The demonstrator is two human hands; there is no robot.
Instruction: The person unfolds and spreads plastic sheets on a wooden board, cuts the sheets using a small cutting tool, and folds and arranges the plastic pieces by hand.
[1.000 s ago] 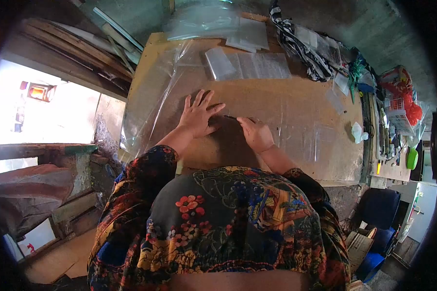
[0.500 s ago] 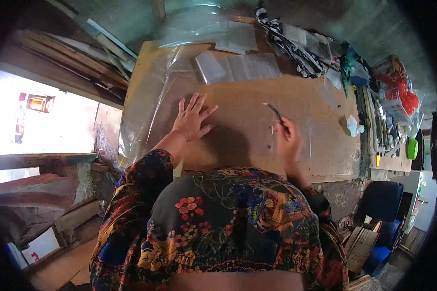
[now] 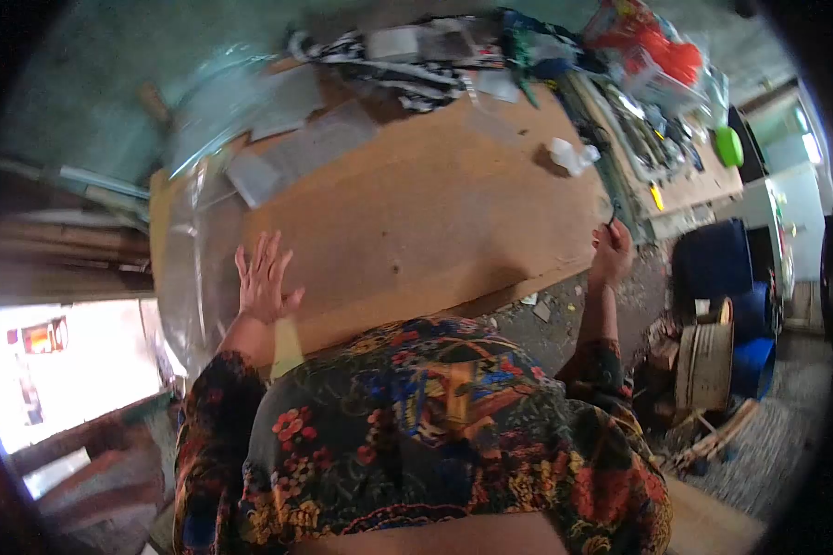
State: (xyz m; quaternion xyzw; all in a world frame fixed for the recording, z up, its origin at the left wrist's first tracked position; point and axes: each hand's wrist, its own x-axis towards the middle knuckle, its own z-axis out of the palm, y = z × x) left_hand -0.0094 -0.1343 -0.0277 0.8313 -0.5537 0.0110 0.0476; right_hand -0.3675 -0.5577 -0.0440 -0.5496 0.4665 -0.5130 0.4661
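My left hand (image 3: pixel 264 280) lies with fingers spread on the left part of the wooden board (image 3: pixel 407 222), beside clear plastic sheeting (image 3: pixel 199 268). At the board's right edge, my right hand (image 3: pixel 612 252) is closed round a thin dark tool (image 3: pixel 610 222), most of which the fingers hide. A crumpled white piece of plastic (image 3: pixel 572 157) lies up and to the left of that hand. Flat clear plastic pieces (image 3: pixel 305 153) rest toward the back left of the board.
Black-and-white cloth (image 3: pixel 416 88) lies along the back edge. On the right are a tray of tools (image 3: pixel 643 134), a yellow-handled tool (image 3: pixel 656 196), a green object (image 3: pixel 728 146) and red plastic bags (image 3: pixel 662 60). A blue chair (image 3: pixel 713 259) and cardboard (image 3: pixel 703 365) stand below.
The view has turned to the right. My right hand has moved from the middle of the board to its right edge with the dark tool. My left hand stays spread on the board's left part.
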